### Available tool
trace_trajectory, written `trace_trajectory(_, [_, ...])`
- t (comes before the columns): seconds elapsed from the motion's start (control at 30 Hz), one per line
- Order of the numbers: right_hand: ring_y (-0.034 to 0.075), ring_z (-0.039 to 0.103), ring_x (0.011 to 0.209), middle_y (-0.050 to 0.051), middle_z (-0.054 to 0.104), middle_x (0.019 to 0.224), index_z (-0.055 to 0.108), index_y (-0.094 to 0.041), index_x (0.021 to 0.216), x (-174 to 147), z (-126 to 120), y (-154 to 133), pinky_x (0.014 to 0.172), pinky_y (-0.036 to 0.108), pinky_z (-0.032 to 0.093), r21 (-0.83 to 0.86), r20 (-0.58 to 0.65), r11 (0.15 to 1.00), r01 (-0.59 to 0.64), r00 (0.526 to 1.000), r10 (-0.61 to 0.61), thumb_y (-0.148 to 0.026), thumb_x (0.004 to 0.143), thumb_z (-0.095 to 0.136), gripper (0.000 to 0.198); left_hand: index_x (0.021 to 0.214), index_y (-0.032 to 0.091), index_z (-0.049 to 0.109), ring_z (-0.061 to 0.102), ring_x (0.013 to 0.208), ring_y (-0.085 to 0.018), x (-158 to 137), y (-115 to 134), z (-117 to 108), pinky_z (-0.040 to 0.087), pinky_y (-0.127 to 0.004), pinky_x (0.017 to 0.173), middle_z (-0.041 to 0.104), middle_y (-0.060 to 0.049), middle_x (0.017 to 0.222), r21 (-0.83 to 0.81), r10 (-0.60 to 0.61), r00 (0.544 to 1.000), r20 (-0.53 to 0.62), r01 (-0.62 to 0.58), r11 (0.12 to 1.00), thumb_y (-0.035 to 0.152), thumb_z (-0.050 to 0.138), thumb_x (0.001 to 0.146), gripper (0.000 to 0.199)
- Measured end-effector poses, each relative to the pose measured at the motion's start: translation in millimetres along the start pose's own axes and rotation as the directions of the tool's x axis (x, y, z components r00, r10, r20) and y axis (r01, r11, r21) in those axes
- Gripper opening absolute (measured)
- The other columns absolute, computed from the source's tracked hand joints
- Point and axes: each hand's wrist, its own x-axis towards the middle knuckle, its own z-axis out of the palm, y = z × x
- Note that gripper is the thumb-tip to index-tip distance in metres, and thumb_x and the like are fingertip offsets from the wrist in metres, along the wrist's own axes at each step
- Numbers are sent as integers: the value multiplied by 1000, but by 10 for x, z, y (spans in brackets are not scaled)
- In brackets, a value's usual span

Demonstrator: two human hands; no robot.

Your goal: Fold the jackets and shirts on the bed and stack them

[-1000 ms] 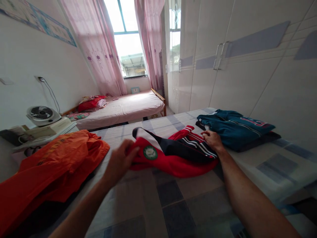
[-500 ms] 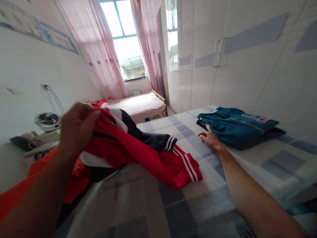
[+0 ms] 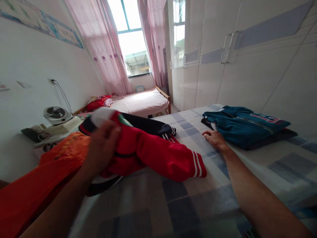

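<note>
Left hand (image 3: 102, 147): I see it closed on bunched cloth of the red jacket (image 3: 165, 157), near a white band; gripping that end probably lets the sleeves trail rightward.
Red jacket: over the checked sheet (image 3: 177, 188), overlapping the orange garment (image 3: 66, 152) in my view; two cuffs show, one red, one dark.
Right hand (image 3: 215, 138): fingers loosely bent, nothing visible in them; from here I can't tell whether it touches the sheet.
Teal jacket (image 3: 242, 124): just beside the right hand, flat atop dark cloth (image 3: 277, 139), likely stacked to save room.
Garments: one red, one orange, one teal.
Fan (image 3: 58, 114): one, set on boxes by the wall.
</note>
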Motion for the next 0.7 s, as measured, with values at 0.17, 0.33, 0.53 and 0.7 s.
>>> trace_trajectory(0.17, [21,64,83,6,72,92,73,-22,91,-7,1,-5,68,28,43,-22,8,1000,12,1000,-12,-25,76,52,26,83,20,57,51,62,-12,-85,-18,82,44,-24,58,56,4,69,-89,-106,962,-251,86,992,43,46,86,26])
trace_trajectory(0.33, [23,64,85,6,72,93,73,-22,92,-7,13,-13,68,29,42,-48,12,999,15,1000,-14,-26,77,51,27,113,17,56,58,99,-26,-134,-206,223,46,-39,85,61,-10,111,200,-38,999,15,34,979,52,48,82,48])
trace_trajectory(0.53, [21,63,85,5,72,94,72,-23,92,-22,24,-42,67,28,41,-87,8,996,11,1000,-10,-28,77,49,28,145,16,20,36,130,-39,-415,-349,950,37,-49,97,35,-21,144,351,-57,922,382,-87,932,59,71,56,111])
trace_trajectory(0.7, [19,63,82,4,72,93,72,-24,92,-57,10,-78,66,26,41,-111,-1,994,10,1000,-11,-28,77,49,29,136,18,37,59,105,-32,-263,-234,1199,45,-39,80,61,-16,116,507,-239,898,368,21,862,45,59,72,74])
